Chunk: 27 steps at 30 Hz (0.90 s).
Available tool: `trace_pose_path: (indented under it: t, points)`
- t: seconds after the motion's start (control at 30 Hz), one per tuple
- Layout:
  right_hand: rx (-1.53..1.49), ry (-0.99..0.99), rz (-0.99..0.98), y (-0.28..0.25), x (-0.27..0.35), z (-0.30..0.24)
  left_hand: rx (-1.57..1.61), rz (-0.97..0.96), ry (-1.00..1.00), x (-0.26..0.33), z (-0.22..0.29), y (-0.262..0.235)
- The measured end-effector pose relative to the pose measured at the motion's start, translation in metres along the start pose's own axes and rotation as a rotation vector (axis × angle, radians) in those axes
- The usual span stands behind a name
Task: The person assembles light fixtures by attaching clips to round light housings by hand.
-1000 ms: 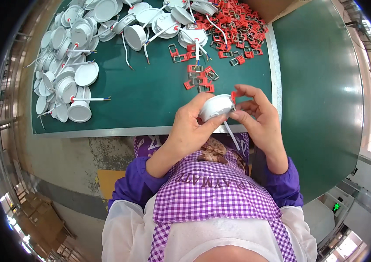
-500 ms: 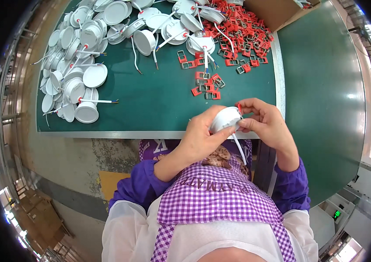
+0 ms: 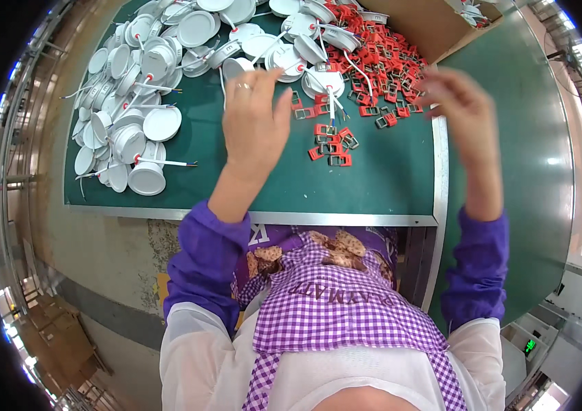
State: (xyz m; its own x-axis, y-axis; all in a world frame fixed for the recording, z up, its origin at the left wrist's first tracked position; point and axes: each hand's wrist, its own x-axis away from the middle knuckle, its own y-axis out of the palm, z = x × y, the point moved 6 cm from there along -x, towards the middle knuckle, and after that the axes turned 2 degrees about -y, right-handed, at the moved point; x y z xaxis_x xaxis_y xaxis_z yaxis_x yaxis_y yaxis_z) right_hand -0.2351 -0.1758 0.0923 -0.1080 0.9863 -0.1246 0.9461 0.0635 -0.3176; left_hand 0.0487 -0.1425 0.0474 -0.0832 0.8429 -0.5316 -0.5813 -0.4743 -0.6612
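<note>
My left hand reaches over the table with its fingers stretched out and the thumb apart, nothing visible in it. Its fingertips are at the near edge of a white round light, and whether they touch it is unclear. My right hand, smeared by motion, hovers by the table's right edge strip, beside the pile of red clips with metal frames; its fingers are too blurred to read. Between my hands lies a small group of red clips. Just above them rests a white light with its cable pointing toward me.
Many white round lights with short cables are heaped along the left and far side of the green table. A cardboard box stands at the far right. Another green surface adjoins beyond the metal edge strip.
The white light that both hands held near the front edge is gone from them. My left hand has moved up and left toward the lights; my right hand has moved up and right.
</note>
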Motion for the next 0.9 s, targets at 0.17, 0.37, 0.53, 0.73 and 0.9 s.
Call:
trace_pose_path:
  t: [0.17, 0.37, 0.53, 0.73, 0.9]
  points:
    - [0.427, -0.096, -0.192, 0.077, 0.040, 0.045, -0.420, -0.057, 0.125, -0.020, -0.019, 0.015]
    - [0.570, -0.141, -0.252, 0.099, 0.050, 0.048, -0.317, -0.082, 0.085, 0.007, -0.008, 0.008]
    - [0.636, -0.234, -0.302, 0.099, 0.060, 0.054, 0.314, -0.488, -0.336, 0.025, -0.010, 0.000]
    - [0.726, -0.310, -0.283, 0.103, 0.067, 0.052, 0.206, -0.317, -0.240, -0.012, -0.037, -0.006]
    - [0.838, -0.427, -0.270, 0.106, 0.076, 0.046, -0.027, -0.228, 0.118, -0.035, -0.006, 0.006]
